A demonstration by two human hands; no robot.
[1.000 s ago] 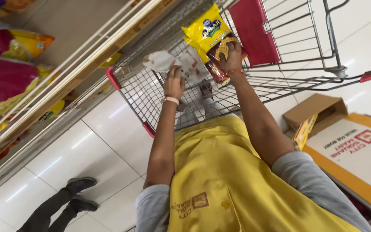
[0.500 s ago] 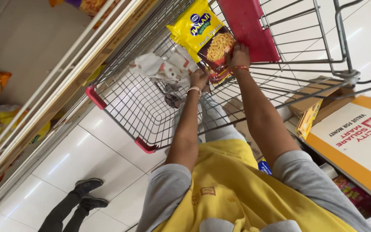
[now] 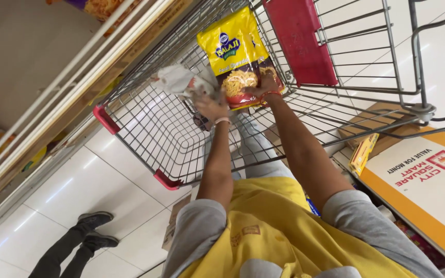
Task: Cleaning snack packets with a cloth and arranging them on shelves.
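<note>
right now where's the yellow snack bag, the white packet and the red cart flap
yellow snack bag [image 3: 233, 49], head view, on its yellow upper panel
white packet [image 3: 173, 80], head view, on its crumpled white middle, above the left hand
red cart flap [image 3: 301, 41], head view, on the flat red panel's centre

Yellow snack packet [image 3: 235, 54], white wrapper [image 3: 176, 80], grey wire cart [image 3: 155, 134] with red corners, yellow apron [image 3: 279, 231].

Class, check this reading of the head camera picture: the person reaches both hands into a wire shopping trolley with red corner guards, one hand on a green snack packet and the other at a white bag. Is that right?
Not quite: the snack packet is yellow, not green, as the head view shows. The rest stands: the right hand is on the packet, the left hand is at the white bag, and both reach into the wire trolley with red corner guards.
</note>
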